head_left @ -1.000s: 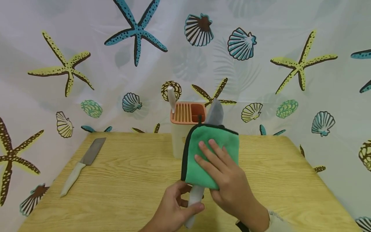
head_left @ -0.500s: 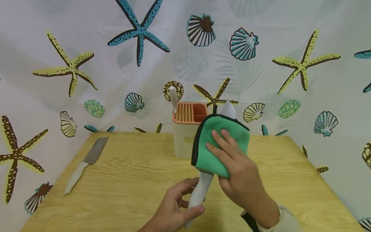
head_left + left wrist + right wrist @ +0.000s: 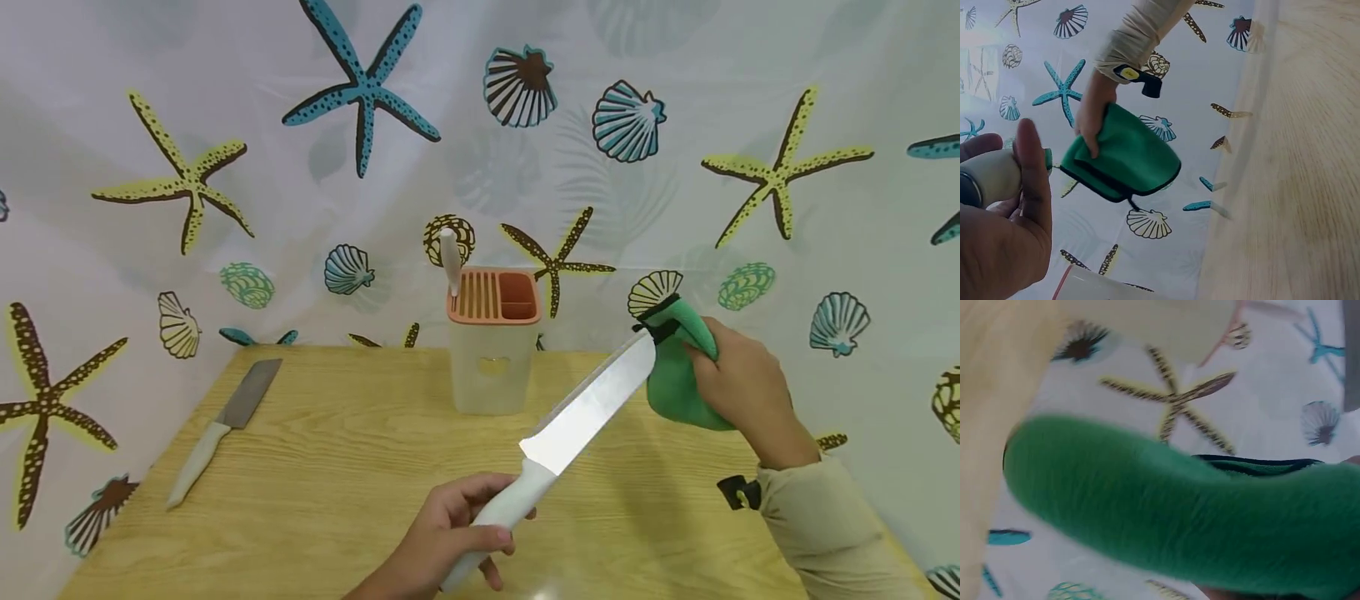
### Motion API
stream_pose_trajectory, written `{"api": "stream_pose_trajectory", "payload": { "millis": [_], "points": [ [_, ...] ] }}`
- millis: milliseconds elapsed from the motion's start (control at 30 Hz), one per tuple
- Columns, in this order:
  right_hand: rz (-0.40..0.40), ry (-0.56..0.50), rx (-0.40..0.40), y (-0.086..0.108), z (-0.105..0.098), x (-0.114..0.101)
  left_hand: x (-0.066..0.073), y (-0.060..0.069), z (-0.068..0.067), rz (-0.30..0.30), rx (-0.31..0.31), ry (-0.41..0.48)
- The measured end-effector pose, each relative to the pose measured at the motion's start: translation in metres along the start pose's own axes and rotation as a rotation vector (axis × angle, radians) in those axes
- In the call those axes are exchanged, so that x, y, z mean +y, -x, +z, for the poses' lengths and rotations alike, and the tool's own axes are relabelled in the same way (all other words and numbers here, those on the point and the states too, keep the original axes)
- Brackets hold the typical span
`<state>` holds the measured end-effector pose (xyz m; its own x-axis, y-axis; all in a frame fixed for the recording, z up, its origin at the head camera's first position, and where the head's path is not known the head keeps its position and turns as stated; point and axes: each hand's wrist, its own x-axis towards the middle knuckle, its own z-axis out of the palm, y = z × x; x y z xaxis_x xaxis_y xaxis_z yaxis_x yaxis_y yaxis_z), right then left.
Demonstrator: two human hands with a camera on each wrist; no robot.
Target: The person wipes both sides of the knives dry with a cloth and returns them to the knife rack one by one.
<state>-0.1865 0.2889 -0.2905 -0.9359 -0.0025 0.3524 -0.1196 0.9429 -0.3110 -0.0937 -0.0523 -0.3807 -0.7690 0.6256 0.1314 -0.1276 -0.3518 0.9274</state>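
Note:
My left hand grips the pale handle of a kitchen knife, whose broad blade points up and to the right above the table. In the left wrist view that hand curls round the handle's end. My right hand holds a folded green cloth with black edging, right beside the blade's tip; whether they touch I cannot tell. The cloth fills much of the right wrist view and hides most of the fingers there.
A white knife block with an orange slotted top stands at the table's back, one white-handled utensil upright in it. A cleaver lies on the wooden table at left. A patterned curtain hangs behind.
My right hand has drawn the cloth off the blade toward the upper right, so the blade now shows. The knife has tilted further right in my left hand.

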Motion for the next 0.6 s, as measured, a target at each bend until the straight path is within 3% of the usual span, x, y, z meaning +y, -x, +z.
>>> {"api": "stream_pose_trajectory", "payload": {
  "millis": [133,267,433,600],
  "points": [
    [0.006,0.057,-0.100,-0.001,0.024,0.027,0.008,-0.001,-0.002,-0.004,0.074,-0.072],
    [-0.096,0.137,-0.133,0.011,0.064,0.042,0.012,0.000,-0.004,-0.038,0.149,-0.157],
    [-0.226,0.142,-0.177,0.039,0.108,0.031,0.018,0.001,-0.007,-0.050,0.189,-0.185],
    [-0.268,0.035,-0.407,0.054,0.122,0.012,0.029,0.001,-0.011,-0.021,0.179,-0.200]
  ]
}}
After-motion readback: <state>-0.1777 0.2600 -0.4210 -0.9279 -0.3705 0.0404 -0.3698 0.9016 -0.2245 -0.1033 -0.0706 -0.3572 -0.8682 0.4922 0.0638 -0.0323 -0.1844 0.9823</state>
